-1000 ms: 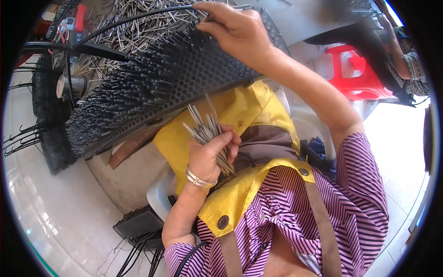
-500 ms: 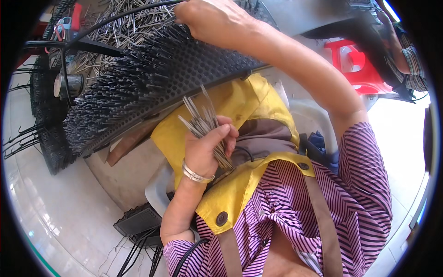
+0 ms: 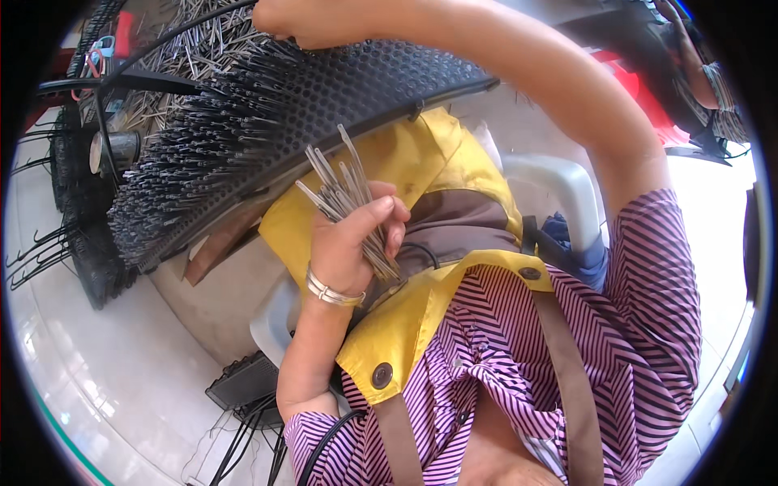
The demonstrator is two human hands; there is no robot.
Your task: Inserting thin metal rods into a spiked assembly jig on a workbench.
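My left hand (image 3: 348, 243), with a bangle at the wrist, is closed round a bundle of thin grey metal strips (image 3: 331, 186). Their rounded ends fan upward and the lower ends stick out beneath the fingers. A black board (image 3: 365, 89) full of round holes lies tilted across my lap. Dense rows of thin dark strips (image 3: 203, 142) stand upright in its left part; the right part shows bare holes. My right hand (image 3: 312, 20) is over the board's far side at the upper edge, fingers curled. What its fingertips hold, if anything, is hidden.
A heap of loose metal strips (image 3: 194, 44) lies behind the board. A round tin (image 3: 115, 151) and black hooked racks (image 3: 85, 235) are at the left. A yellow apron (image 3: 389, 170) covers my lap. At the upper right are a red stool (image 3: 648, 97) and another person's arm (image 3: 693, 73).
My right hand has moved left along the board's far side. The view has shifted slightly; my left hand keeps its grip on the bundle of strips.
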